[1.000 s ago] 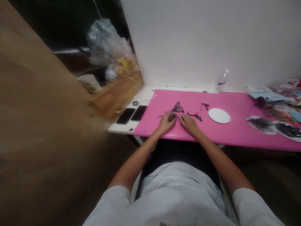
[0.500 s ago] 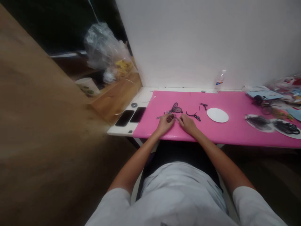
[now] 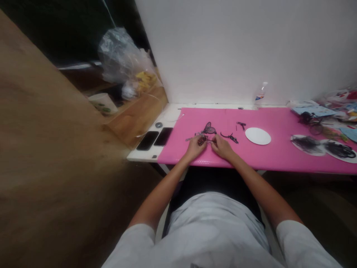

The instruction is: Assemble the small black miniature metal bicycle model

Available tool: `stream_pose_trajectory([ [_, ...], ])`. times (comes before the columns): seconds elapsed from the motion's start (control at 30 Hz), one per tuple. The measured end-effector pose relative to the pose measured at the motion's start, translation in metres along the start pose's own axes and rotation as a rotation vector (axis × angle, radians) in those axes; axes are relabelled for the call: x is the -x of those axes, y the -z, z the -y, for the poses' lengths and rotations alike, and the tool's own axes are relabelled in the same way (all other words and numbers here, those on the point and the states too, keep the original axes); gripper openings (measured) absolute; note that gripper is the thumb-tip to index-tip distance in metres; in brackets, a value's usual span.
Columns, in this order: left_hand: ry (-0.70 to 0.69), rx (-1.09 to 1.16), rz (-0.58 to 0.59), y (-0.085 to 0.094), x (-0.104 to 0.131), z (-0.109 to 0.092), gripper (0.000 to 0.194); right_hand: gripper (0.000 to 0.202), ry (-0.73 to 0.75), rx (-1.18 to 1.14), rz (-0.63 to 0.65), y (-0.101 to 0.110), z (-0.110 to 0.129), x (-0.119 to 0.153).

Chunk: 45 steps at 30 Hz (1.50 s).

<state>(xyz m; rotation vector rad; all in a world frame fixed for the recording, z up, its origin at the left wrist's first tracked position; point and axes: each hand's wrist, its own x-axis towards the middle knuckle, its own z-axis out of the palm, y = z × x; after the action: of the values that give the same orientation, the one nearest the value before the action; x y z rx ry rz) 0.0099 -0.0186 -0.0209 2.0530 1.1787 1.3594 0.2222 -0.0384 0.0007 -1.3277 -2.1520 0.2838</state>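
On the pink cloth (image 3: 178, 149), near the front edge, my left hand (image 3: 195, 147) is closed around a small dark reddish-brown piece (image 3: 202, 140). Just to its right, my right hand (image 3: 221, 146) is pinched on a thin dark part whose shape is too small to make out, close against the brown piece. Two round dark mesh pieces (image 3: 209, 128) lie right behind my left hand. A dark curved piece (image 3: 230, 137) rests to the right of my right hand, and small black parts (image 3: 241, 125) are behind it.
A white plate (image 3: 258, 136) lies to the right. Farther right are two plates with black pieces (image 3: 308, 144) and a heap of packets (image 3: 340, 106). Two phones (image 3: 147, 140) lie at the left end. A clear bottle (image 3: 261, 93) stands by the wall.
My right hand's fingers have shifted slightly at the thin part, which now shows darker between the hands. My left hand keeps its hold on the brown piece.
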Motion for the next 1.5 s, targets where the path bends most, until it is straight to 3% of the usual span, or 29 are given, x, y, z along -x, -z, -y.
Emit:
stream_pose_trajectory([
  [0.43, 0.012, -0.013, 0.014, 0.0001, -0.0003, -0.0016, 0.011, 0.023, -0.021, 0.098, -0.001, -0.0014, -0.0006, -0.0046],
  [0.7, -0.017, -0.015, 0.040, 0.0003, -0.0009, -0.0042, 0.007, 0.018, 0.015, -0.035, -0.005, 0.0014, -0.0023, 0.0005],
  [1.37, 0.034, 0.032, 0.027, 0.0016, -0.0008, -0.0027, 0.008, 0.008, -0.004, -0.044, 0.011, -0.0028, -0.0022, -0.0034],
  [1.5, 0.044, 0.033, 0.038, 0.0020, -0.0007, -0.0049, 0.010, 0.016, -0.014, 0.023, 0.028, -0.0036, -0.0017, -0.0056],
])
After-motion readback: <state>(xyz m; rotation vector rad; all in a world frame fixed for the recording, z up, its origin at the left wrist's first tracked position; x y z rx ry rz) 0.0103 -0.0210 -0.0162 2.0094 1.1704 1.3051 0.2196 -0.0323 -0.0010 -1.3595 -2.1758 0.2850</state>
